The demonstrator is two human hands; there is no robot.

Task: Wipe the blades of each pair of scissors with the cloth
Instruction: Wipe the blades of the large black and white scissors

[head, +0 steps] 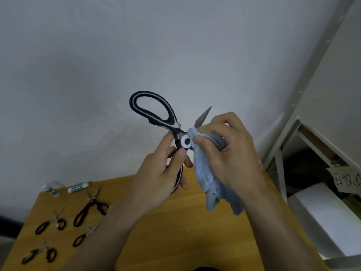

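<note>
I hold a large pair of black and white scissors (154, 114) in the air above the wooden table (175, 231). My left hand (162, 173) grips its lower handle near the white pivot. My right hand (228, 149) pinches a blue-grey cloth (211, 184) around one blade just past the pivot. The other blade's tip (204, 116) pokes out above my right fingers. The scissors are spread apart. Several smaller black-handled scissors (89, 210) lie on the table's left side.
Two white and green tubes (79, 187) lie at the table's far left edge. A grey metal shelf frame (281, 153) stands at the right, with a white box (328, 222) and a handwritten paper label (345, 180). A white wall is behind.
</note>
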